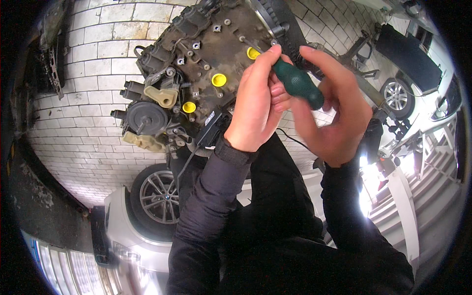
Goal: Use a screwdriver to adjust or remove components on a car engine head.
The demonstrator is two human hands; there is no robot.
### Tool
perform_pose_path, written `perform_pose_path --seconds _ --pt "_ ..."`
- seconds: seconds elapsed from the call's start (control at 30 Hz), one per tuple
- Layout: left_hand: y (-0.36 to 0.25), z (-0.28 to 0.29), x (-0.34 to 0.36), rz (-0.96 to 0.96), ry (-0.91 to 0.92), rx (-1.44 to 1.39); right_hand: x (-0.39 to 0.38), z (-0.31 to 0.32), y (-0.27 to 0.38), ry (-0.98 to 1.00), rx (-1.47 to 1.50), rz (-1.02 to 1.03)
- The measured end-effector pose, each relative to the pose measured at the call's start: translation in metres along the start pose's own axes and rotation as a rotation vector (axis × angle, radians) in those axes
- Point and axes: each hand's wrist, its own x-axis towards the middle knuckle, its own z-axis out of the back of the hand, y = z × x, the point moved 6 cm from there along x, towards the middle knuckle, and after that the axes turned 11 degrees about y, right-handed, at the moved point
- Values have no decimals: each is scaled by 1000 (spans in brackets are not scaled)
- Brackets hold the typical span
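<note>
A screwdriver with a dark green bulbous handle (298, 83) points up and left over the engine. Its thin metal shaft reaches toward a bolt on the dirty engine cover (228, 61). My left hand (253, 108) is closed about the front of the handle, thumb along the shaft side and fingers curled beneath. Around the handle's rear end is my right hand (344, 110), slightly blurred, its index finger stretched out and its thumb beside the handle. Whether the right hand touches the handle is hard to make out. Yellow round caps (219, 80) sit on the cover.
A round black part (146, 118) and beige pieces (161, 96) are at the engine's left end. A black box with a cable (211, 129) lies below the cover. White tiled floor (88, 105) surrounds it. A silver car's wheel (160, 196) stands lower left, another car (442, 98) at right.
</note>
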Motion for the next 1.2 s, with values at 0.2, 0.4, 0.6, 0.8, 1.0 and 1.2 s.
perform_pose_path --seconds 0.2,0.4,0.6,0.8,1.0,1.2 --pt "0 0 1 -38 -37 15 5 -1 4 53 -125 101" --pt "-2 -3 0 -50 -8 14 6 -1 2 110 -145 -6" --pt "-6 -6 -5 3 -92 8 7 -1 3 162 -134 -64" --pt "-25 -29 -5 -33 27 21 9 5 2 -29 -126 145" --pt "-31 -15 0 -65 4 29 17 -7 -1 61 -126 -39" --pt "-34 -12 2 -79 0 91 19 -7 0 12 -102 -41"
